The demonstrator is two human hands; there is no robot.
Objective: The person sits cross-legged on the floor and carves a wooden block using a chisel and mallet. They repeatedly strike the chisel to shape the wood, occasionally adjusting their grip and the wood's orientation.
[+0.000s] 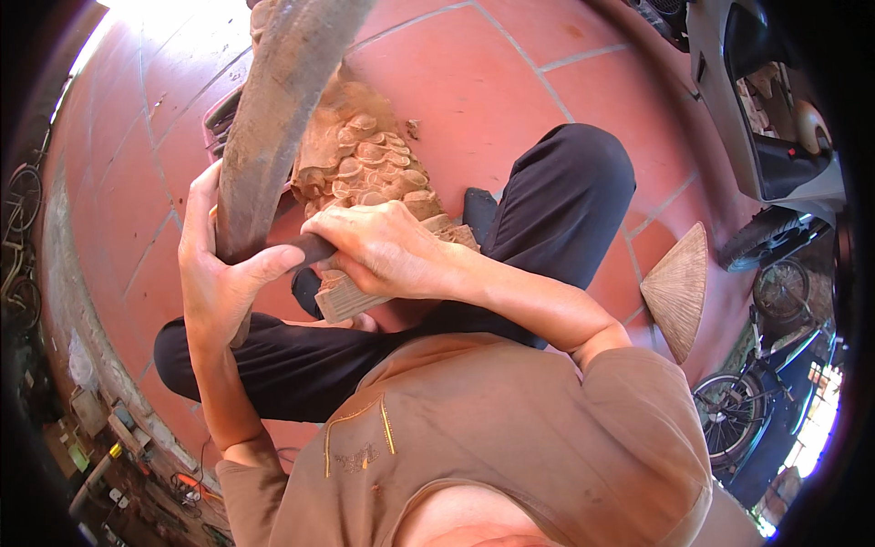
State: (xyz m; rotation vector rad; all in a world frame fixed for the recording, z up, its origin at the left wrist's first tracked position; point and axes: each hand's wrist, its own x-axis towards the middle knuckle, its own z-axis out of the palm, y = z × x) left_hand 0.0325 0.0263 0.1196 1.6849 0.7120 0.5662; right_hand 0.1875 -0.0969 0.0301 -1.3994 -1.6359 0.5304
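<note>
Head view. Person seated, legs folded, on red tile floor [465,87]; both hands in front of the lap.

Left hand [214,273]: grasping, palm and fingers around the lower part of a long, curved, grey-brown length with a worn, wood-like surface [283,118]. Thumb stretched out to the right, across its near end. Long axis rises from the palm away from the body, leaning right and out past the top edge.

Right hand [387,246]: clenched on a short, dark, rounded rod [314,248]. Rod lies nearly crosswise, pointing left from the fist to the left thumb, so it sits at a steep angle to the curved length. Left thumb overlaps the rod's end; whether rod and curved length touch, cannot tell.

Key relation: curved length lies left of the right fist, its near end just beside the rod. Left hand is nearer, being on it; right comes in from the side.

Beyond the right fist, a brown wooden carving with overlapping rounded scales [374,164], axis slanting from upper left to lower right, its near end partly behind the right hand. Below that hand, a pale, square-cut wooden end [349,299]; whether joined to the carving, unclear.
</note>
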